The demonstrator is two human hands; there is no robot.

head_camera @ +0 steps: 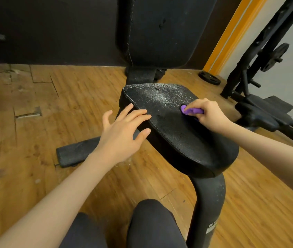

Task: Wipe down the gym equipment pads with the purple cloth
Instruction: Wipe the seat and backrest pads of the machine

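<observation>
My left hand lay flat-fingered, steadying the seat pad; my right hand clutched the purple cloth, scrubbing dust.

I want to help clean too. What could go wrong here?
1. The right hand grips the cloth bunched small, so each pass probably covers little and spots of white dust on the seat pad may be missed.
2. Dust pushed off the edge could land on the floor.
3. The left hand rests on the pad and may pick up dust.
</observation>
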